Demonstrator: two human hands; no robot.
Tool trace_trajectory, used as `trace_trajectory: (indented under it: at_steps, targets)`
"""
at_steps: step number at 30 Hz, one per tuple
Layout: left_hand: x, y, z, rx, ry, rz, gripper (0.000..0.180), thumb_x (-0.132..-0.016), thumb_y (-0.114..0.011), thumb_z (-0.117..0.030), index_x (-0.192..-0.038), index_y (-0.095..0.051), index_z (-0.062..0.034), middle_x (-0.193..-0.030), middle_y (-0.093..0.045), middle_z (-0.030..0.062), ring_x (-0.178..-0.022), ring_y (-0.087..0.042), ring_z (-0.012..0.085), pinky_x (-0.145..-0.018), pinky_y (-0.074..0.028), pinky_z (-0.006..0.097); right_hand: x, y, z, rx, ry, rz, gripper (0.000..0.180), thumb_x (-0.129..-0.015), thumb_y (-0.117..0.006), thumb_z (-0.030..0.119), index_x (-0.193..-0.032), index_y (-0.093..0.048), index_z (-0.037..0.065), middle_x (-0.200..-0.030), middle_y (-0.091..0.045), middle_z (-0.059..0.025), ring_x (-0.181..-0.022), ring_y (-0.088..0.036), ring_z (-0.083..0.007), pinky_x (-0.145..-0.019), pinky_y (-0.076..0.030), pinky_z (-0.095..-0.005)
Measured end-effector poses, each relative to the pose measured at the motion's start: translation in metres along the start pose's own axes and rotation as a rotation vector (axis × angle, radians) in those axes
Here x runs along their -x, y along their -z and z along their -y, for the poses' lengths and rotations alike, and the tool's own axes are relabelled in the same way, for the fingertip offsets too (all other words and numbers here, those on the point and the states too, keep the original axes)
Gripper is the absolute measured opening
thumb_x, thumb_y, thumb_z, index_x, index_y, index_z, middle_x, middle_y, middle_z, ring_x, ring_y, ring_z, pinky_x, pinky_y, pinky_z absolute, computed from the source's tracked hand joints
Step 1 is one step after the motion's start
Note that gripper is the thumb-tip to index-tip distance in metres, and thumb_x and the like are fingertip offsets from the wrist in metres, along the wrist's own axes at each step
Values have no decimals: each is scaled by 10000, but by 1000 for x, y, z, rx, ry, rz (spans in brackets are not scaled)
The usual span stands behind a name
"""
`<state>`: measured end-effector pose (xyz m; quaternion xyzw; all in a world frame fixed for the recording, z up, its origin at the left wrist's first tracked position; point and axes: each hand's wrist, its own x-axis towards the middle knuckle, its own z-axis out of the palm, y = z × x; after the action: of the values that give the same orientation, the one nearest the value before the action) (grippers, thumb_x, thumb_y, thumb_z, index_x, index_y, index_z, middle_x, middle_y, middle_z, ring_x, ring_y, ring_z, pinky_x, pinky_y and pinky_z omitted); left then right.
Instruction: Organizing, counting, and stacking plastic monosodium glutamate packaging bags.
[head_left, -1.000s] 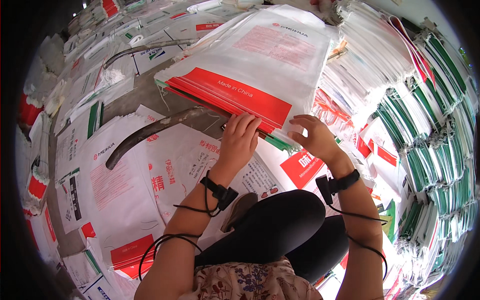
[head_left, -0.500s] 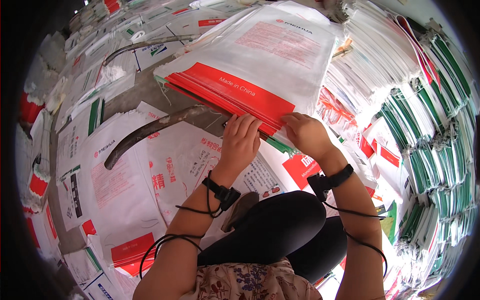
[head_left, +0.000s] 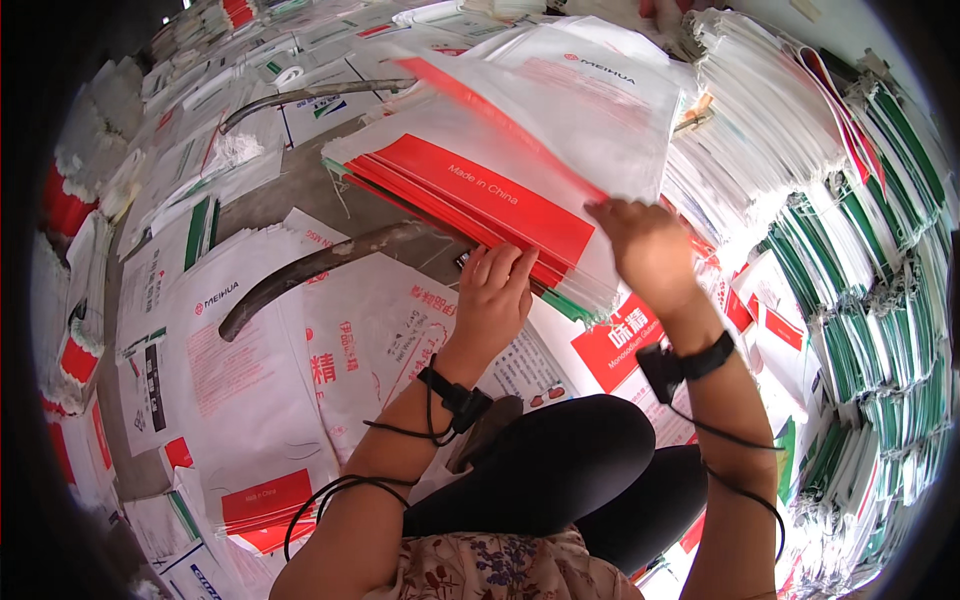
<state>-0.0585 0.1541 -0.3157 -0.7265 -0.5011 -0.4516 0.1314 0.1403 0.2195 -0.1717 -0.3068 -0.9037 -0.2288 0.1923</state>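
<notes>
A thick stack of white woven sacks with red end bands lies in front of me, its near edges layered red with some green below. Pinched in my right hand is the near right corner of the top sack. That sack's red edge is raised off the pile and blurred by motion. My left hand rests at the stack's near edge, fingers curled over the red layers; its thumb is hidden. Both wrists wear black straps with small boxes and cables.
A dark curved pole sticks out from the stack's left side, and another curved pole lies farther back. More flat sacks cover the floor at left. Tall piles of folded white and green sacks stand at right.
My right hand has moved right and slightly toward me, lifting the top sack's red edge off the stack. My left hand has slid slightly right and nearer, staying at the stack's edge.
</notes>
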Motion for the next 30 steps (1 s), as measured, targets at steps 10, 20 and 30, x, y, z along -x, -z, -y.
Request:
trace_trajectory:
  at_steps: [10,20,30]
  targets:
    - [1,2,-2,-21,27,11,482,-812,-668,-68,-1291,-624,-39,-1158,-550,115,-1111,-524,295,-1022,-410,478,20,-53,31,-385,-230,153,254,-851,-679,212,-1066,-692,78,-904,-669,-105,-861,-664,-313,-749,-553,-425]
    - [11,7,4,43,23,8,508,-807,-627,-2,-1313,-598,-21,-1275,-554,119,-1175,-534,313,-1013,-439,459,-36,1,-29,-16,-206,-84,386,-834,-559,6,-1194,-641,116,-864,-645,-134,-757,-662,-334,-685,-564,-433]
    - [23,1,-2,184,72,29,603,-784,-609,77,-1376,-553,-25,-1402,-479,169,-1358,-458,378,-1099,-424,487,38,-34,28,-264,-99,138,375,-828,-645,47,-1194,-695,113,-965,-654,-105,-861,-660,-317,-740,-565,-406]
